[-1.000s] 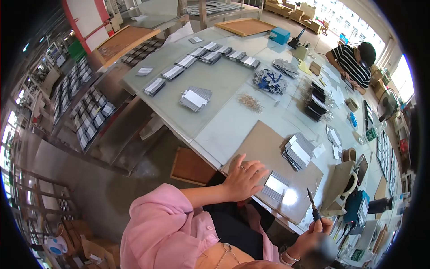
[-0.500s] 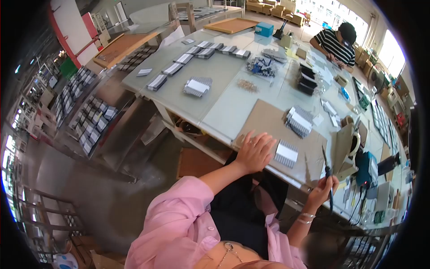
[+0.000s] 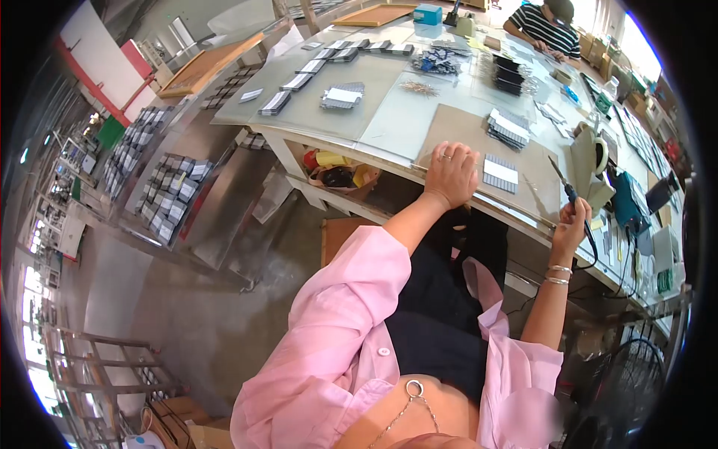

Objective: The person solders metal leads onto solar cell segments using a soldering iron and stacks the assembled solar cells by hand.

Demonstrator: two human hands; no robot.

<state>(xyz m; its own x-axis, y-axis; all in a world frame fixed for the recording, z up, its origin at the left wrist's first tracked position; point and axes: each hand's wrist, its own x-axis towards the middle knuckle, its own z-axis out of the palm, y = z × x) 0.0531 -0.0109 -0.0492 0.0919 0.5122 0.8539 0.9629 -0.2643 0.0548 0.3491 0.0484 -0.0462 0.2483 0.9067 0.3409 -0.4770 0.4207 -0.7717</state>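
My right hand (image 3: 571, 226) is closed around the handle of a soldering iron (image 3: 566, 187), its tip pointing up and away over the brown work board (image 3: 452, 126). At the board's near left edge rests my left hand (image 3: 452, 176), fingers loosely bent and slightly apart, with nothing visible in them. Just right of those fingers lies a flat grey-and-white pin-edged piece (image 3: 500, 173). Behind it, a stack of similar pieces (image 3: 509, 129) sits on the same board.
A beige tape dispenser (image 3: 585, 161) and a teal box (image 3: 633, 202) with cables stand to the right. Several stacks (image 3: 343, 96) and a heap of thin pins (image 3: 419, 88) lie further left. Another person (image 3: 544, 30) works at the far side.
The camera view has shifted, moving the table up in the picture. My left hand's fingers are more bent than before. The soldering iron stays in my right hand.
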